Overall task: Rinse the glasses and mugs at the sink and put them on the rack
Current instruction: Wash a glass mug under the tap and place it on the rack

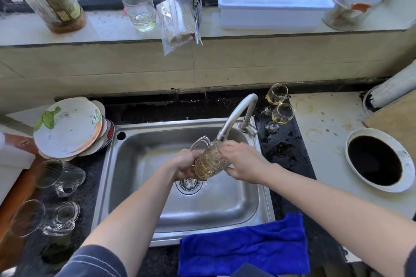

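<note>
A person stood at a rectangular stainless-steel sink (108, 186), both hands together on one glass mug (209, 161). The mug was pattern-cut glass, amber in tone, with a clear looped handle. It was tilted over the basin with its mouth right at the spout of a curved metal tap (238, 114). The left hand (183, 164) curled round its base end, and the right hand (243, 162) gripped the side nearer the rim. Whether the mug held water could not be told. Below it sat a round perforated drain strainer (189, 184). Just right of the tap, on a dark speckled counter, stood two small stemmed glasses (282, 113), each holding a little yellowish liquid. Left of the sink were clear glass mugs (58, 175), blurred at the picture's edge, near a stack of white plates (67, 128). A fluffy blue cloth (243, 247) draped over the sink's front edge. On the windowsill stood a clear bottle (140, 11) with a little clear liquid at its bottom.
</note>
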